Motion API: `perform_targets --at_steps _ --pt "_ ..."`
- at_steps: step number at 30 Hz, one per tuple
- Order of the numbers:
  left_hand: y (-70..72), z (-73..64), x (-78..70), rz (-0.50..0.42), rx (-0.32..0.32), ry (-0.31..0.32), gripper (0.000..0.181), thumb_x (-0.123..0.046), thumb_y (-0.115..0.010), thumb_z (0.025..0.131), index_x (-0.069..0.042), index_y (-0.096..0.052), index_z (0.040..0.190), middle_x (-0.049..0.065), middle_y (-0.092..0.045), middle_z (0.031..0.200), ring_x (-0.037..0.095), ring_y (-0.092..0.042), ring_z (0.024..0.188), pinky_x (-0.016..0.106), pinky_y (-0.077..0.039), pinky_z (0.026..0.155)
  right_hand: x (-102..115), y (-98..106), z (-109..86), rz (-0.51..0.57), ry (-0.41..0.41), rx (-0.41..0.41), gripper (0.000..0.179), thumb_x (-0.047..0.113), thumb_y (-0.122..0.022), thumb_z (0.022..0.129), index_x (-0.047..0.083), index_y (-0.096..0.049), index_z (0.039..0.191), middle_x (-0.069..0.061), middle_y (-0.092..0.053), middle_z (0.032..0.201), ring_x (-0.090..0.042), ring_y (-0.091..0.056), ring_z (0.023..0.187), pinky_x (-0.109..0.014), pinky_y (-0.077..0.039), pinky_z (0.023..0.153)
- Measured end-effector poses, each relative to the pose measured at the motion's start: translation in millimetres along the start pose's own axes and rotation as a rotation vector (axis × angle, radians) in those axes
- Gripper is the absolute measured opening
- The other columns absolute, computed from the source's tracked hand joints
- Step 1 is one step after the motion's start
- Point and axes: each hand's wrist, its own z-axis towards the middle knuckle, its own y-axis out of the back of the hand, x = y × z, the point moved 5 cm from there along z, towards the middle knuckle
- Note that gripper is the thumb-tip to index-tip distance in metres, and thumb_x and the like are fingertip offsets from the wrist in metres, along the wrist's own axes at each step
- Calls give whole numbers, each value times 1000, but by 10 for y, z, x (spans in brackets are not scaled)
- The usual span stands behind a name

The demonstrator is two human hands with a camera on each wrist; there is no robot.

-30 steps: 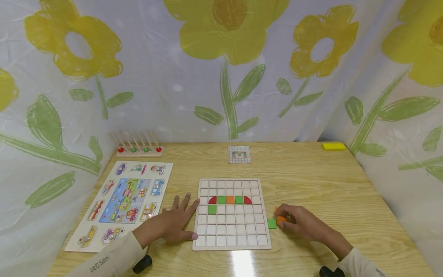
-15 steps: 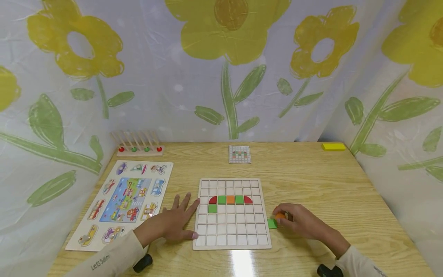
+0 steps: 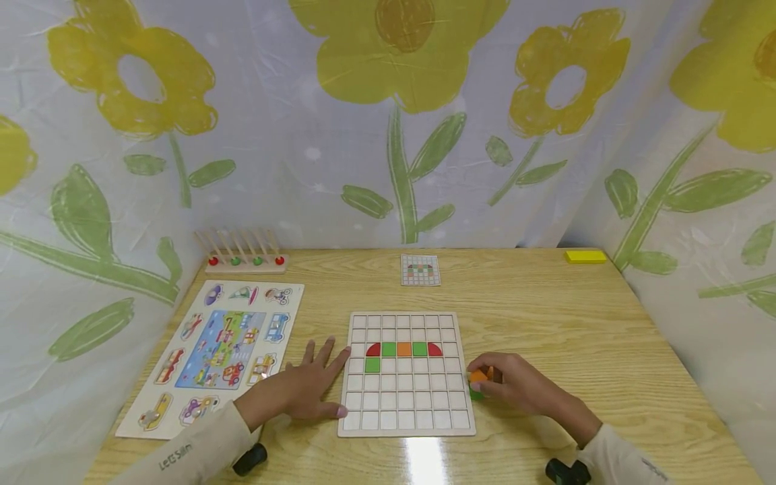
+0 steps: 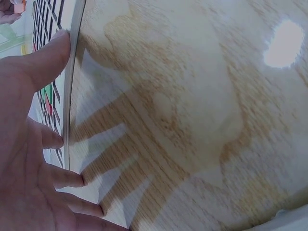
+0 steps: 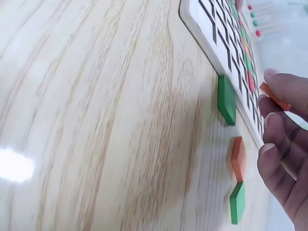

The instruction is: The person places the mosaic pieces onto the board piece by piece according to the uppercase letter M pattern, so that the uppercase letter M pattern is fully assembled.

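Observation:
My right hand (image 3: 515,384) pinches an orange square tile (image 5: 275,97) between thumb and index finger, just right of the gridded wooden board (image 3: 406,405). Below it a green tile (image 5: 226,101) lies against the board's edge. Another orange tile (image 5: 239,160) and a second green tile (image 5: 237,204) lie on the table under that hand. With fingers spread, my left hand (image 3: 309,391) rests at the board's left edge, thumb and index fingertip touching it. On the grid, a row runs red quarter-round, green, orange, green, red (image 3: 434,349), with one green tile (image 3: 372,365) below its left end.
A small pattern card (image 3: 420,270) lies behind the board. To the left are a vehicle picture puzzle (image 3: 221,350) and a peg stand (image 3: 245,265) with red and green beads. A yellow block (image 3: 585,256) sits at the back right corner.
My right hand has taken up an orange tile from the table and moved left with it, up to the board's right edge. The left hand has stayed in place.

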Motion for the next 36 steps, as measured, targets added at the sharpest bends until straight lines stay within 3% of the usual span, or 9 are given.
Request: perform_targets --at_steps 8,18,28,36 --pt "11 1 5 -16 -1 18 101 -64 -64 88 -18 -16 163 25 -7 167 59 -11 147 79 -37 95 81 -70 102 4 39 -7 26 25 -67 98 9 -70 118 8 -67 89 0 -49 61 -20 -45 56" --pt "22 -1 1 -46 -11 23 100 -61 -68 87 -18 -18 162 25 -8 166 60 -11 147 80 -35 96 160 -148 191 40 53 9 29 21 -65 99 7 -69 124 0 -70 107 0 -49 60 -19 -43 52" --pt "33 -17 -8 -73 -19 11 100 -60 -69 88 -16 -18 162 26 -8 166 61 -9 147 82 -33 96 235 -203 282 88 33 29 27 17 -72 94 10 -69 121 5 -64 96 -1 -47 63 -17 -39 54" --pt "31 -20 -6 -89 -36 -7 100 -58 -70 88 -14 -19 162 27 -8 166 62 -9 146 84 -31 94 354 -253 393 135 87 15 27 21 -67 98 6 -69 120 0 -65 98 -3 -53 63 -19 -44 54"
